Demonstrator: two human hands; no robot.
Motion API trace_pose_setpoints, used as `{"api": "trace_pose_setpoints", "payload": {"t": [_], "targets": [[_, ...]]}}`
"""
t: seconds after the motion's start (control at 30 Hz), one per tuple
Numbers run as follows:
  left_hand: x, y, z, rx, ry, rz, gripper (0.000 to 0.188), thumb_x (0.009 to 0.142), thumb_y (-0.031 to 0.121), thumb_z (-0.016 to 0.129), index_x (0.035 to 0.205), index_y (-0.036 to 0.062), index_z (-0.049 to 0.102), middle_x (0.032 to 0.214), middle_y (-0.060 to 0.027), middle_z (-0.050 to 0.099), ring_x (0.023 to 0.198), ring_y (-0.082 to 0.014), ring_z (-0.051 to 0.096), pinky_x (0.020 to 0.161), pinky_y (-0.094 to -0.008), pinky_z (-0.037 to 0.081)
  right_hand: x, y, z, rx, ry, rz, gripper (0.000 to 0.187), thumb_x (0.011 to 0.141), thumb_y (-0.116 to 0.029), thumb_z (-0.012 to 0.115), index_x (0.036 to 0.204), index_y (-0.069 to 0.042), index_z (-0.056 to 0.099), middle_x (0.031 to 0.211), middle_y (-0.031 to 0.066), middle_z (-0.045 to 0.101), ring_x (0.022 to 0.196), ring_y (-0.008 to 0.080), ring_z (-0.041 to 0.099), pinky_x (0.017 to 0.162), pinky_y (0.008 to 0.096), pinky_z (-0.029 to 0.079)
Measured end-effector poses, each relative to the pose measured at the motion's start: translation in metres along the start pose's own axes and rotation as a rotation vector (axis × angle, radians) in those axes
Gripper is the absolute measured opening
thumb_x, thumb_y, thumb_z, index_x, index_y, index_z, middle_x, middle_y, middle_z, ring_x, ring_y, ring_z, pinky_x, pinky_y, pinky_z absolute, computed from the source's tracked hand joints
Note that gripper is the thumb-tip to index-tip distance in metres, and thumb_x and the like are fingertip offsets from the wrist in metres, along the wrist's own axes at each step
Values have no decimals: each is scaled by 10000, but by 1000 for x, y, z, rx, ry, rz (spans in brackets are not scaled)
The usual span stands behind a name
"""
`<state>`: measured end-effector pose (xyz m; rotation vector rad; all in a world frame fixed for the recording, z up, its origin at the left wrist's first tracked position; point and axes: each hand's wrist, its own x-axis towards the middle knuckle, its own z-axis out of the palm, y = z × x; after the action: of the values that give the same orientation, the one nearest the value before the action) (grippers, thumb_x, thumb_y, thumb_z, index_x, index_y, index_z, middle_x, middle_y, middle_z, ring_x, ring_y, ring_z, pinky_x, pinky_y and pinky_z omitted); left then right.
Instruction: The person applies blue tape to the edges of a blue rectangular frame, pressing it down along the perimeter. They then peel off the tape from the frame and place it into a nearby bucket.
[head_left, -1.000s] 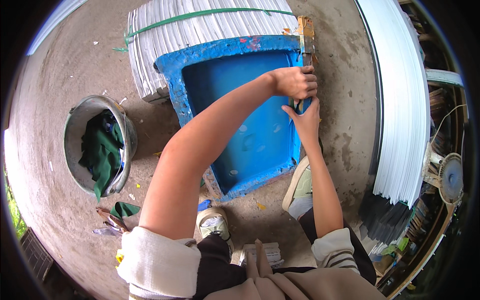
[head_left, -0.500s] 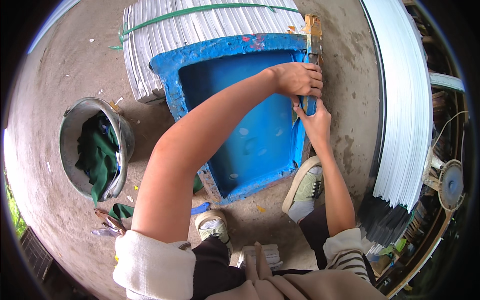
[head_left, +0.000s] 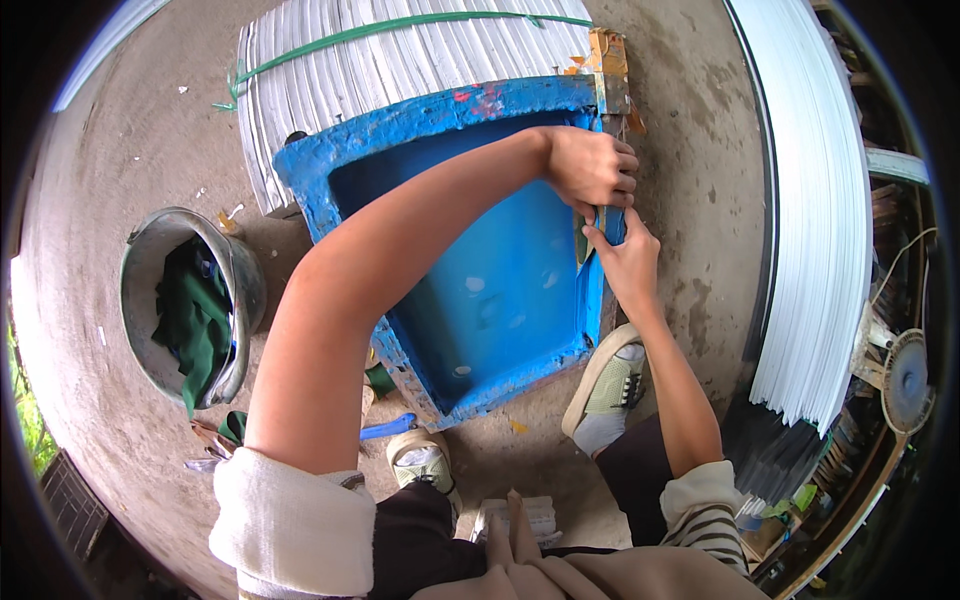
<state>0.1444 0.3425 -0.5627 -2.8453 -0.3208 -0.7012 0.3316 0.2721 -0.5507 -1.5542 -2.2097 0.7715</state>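
Note:
A blue-stained screen printing frame [head_left: 505, 290] with a thick, paint-crusted rim stands tilted before me, its upper side against a white bundle. My left hand [head_left: 590, 168] reaches across it, its fingers curled over the right rim. Just below, my right hand [head_left: 630, 262] is closed at the same rim, thumb on the inner side. Both grip the rim. A loose olive-brown strip [head_left: 584, 243] hangs beside the right thumb; whether the fingers hold part of it is hidden. Torn brown tape [head_left: 607, 52] covers the frame's upper right corner.
Behind the frame lies a stack of white sheets [head_left: 400, 50] tied with green strap. A grey bucket [head_left: 133, 320] with dark green cloth stands left. White sheets [head_left: 810, 230] are stacked along the right, near a small fan [head_left: 906, 380]. A blue-handled tool [head_left: 388, 428] lies near my left shoe.
The frame has shifted slightly left and turned a little, its upper left corner now lower. Both hands stay on the right rim; the loose strip shows more clearly.

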Motion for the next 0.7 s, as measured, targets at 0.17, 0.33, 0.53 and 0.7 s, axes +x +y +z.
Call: {"api": "trace_pose_setpoints", "payload": {"t": [0.17, 0.33, 0.53, 0.7], "targets": [[0, 11, -8, -78, -38, -113, 560, 561, 338, 769, 1030, 67, 628, 910, -23, 587, 934, -218, 558, 952, -365, 454, -2, -3, 0, -10, -45, 17, 427, 762, -216, 737, 1018, 54, 526, 890, 269, 619, 873, 432, 616, 712, 459, 490], [3, 39, -2, 25, -26, -355, 661, 617, 283, 740, 1237, 143, 557, 1252, -34, 523, 1269, -202, 412, 1167, -465, 182, -3, 7, -11, -114, -218, 14, 561, 891, -355, 585, 1199, 75, 398, 1118, 343, 526, 1011, 495, 537, 831, 498, 468], [6, 117, -5, 395, -10, -1128, 655, 703, 207, 709, 1296, 157, 437, 1259, -61, 449, 1206, -234, 415, 1035, -464, 301, 3, 20, -49, -397, -496, -184, 444, 941, -328, 494, 1186, 41, 471, 1203, 291, 494, 1084, 462, 521, 895, 513, 450], [69, 158, 6, -3, 285, -1877, 467, 724, 117, 701, 1148, 102, 504, 1085, -98, 545, 1058, -282, 510, 892, -412, 409, 2, 22, -105, -627, -643, -234, 380, 933, -308, 506, 1168, -10, 532, 1203, 216, 522, 1094, 413, 540, 903, 495, 463]]}}
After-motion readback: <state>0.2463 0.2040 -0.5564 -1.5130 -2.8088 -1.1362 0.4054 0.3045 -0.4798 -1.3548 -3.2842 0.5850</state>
